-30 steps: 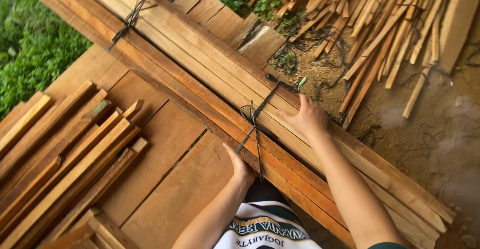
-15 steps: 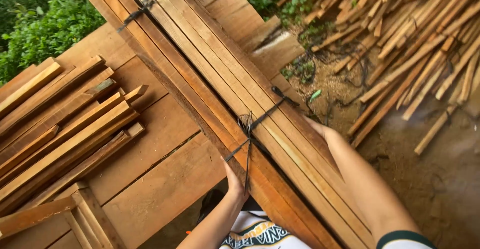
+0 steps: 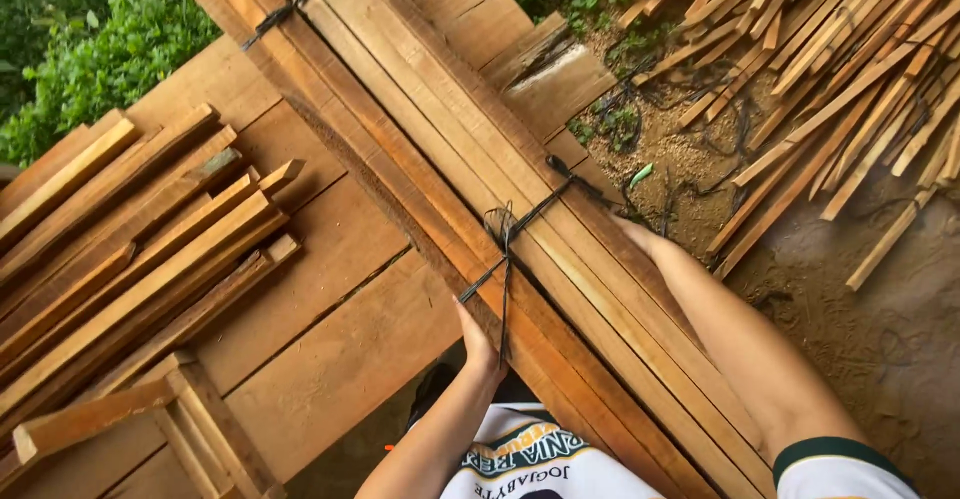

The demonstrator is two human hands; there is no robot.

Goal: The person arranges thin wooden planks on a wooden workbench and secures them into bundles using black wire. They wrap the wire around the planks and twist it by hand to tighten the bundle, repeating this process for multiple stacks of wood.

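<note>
A long bundle of wooden slats [image 3: 470, 159] runs diagonally from the top left to the bottom right, tied with a dark cord [image 3: 510, 234] knotted near its middle. My left hand [image 3: 478, 339] grips the bundle's near edge from below, just under the cord. On the far edge, my right hand [image 3: 635, 234] is mostly hidden beneath the slats; only its wrist side shows. A second cord tie [image 3: 285, 9] wraps the bundle at the top left.
Wide planks [image 3: 330, 349] lie under the bundle. A stack of short slats [image 3: 130, 259] sits at the left. Loose slats [image 3: 830, 69] are scattered on bare soil at the upper right. Green plants [image 3: 90, 59] grow at the upper left.
The bundle has swung more upright across the view and shifted left. Both hands stay on its edges; the right hand has slid further under the far side.
</note>
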